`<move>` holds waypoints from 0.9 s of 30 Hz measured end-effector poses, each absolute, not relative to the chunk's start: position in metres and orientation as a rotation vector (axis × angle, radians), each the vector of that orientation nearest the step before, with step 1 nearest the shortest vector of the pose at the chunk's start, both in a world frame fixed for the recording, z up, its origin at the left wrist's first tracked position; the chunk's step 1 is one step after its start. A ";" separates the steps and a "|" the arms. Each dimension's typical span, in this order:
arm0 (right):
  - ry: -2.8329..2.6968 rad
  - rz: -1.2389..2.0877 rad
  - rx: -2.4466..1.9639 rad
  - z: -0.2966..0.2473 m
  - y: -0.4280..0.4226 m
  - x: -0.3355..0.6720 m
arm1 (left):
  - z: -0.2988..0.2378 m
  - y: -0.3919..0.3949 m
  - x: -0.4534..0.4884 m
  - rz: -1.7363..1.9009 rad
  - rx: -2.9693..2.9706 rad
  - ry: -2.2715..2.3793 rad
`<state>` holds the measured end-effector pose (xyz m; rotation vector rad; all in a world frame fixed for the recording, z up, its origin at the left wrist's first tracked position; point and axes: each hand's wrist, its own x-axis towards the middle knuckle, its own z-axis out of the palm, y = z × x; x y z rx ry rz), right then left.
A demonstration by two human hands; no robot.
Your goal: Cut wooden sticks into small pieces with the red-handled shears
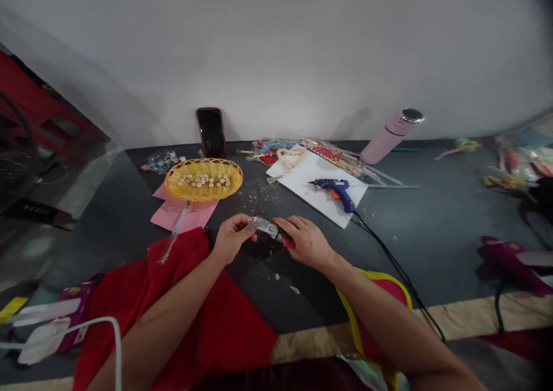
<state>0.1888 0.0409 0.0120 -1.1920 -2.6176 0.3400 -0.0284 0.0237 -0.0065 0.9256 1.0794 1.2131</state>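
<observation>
Both my hands meet over the dark table (432,230) near its middle. My right hand (306,242) is closed around the red handles of a pair of metal cutting pliers (271,228). The pliers' silver jaws point left toward my left hand (231,238), whose fingers are pinched together at the jaw tips on something too small to make out. Small pale crumbs lie on the table below my hands.
A yellow basket (204,179) of small pale pieces sits on pink paper (184,213). A blue glue gun (337,190) lies on white paper, its cord running right. Red cloth (181,310), a phone (211,132), a pink bottle (391,136), craft sticks and a purple glue gun (510,261) surround them.
</observation>
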 end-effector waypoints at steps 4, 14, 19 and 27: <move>-2.632 0.307 -1.187 0.012 0.043 0.189 | -0.005 0.024 -0.028 1.212 0.959 1.115; -2.644 0.354 -1.155 0.017 0.043 0.191 | -0.003 0.024 -0.030 1.194 1.009 1.143; -2.635 0.394 -1.155 0.016 0.041 0.191 | -0.005 0.023 -0.030 1.199 0.999 1.126; -2.630 0.359 -1.204 0.014 0.038 0.188 | -0.008 0.023 -0.029 1.203 1.002 1.117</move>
